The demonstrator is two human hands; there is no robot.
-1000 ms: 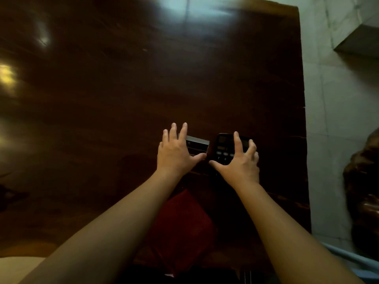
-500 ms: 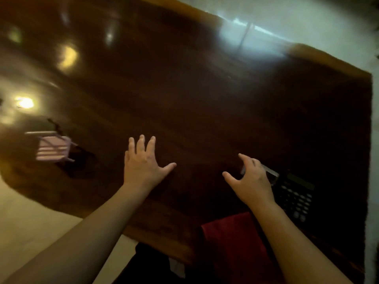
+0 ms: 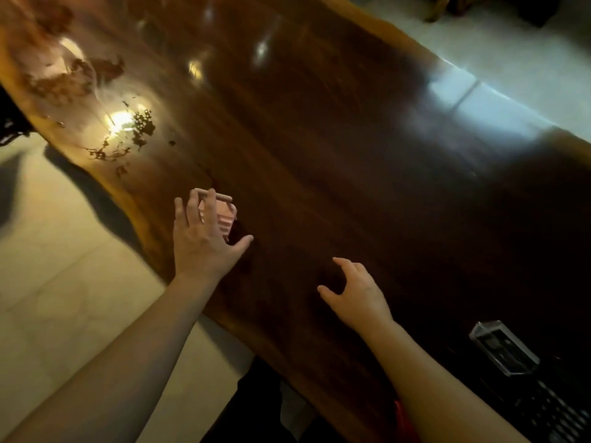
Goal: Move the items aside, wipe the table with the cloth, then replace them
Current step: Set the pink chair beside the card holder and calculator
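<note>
Our left fingers [image 3: 209,208] are spread wide and lie over a small pink ribbed item [image 3: 224,218], the tips reaching its far rim while the thumb points off toward three o'clock; we cannot tell whether they press on it or only hover, and nothing is gripped. The left hand [image 3: 200,243] sits near the table's left edge, about nine o'clock from the middle of the view. Our right fingers [image 3: 347,266] are loosely curled and half open, holding nothing, above bare wood. The right hand [image 3: 358,297] lies at about five o'clock from the left one, well apart from it. The dark glossy table [image 3: 335,139] runs from eleven to five o'clock. Toward four o'clock of the right hand lies a clear box [image 3: 502,351], just beside a black calculator [image 3: 550,410]. A red cloth [image 3: 403,422] peeks out beside the right forearm at the bottom edge.
</note>
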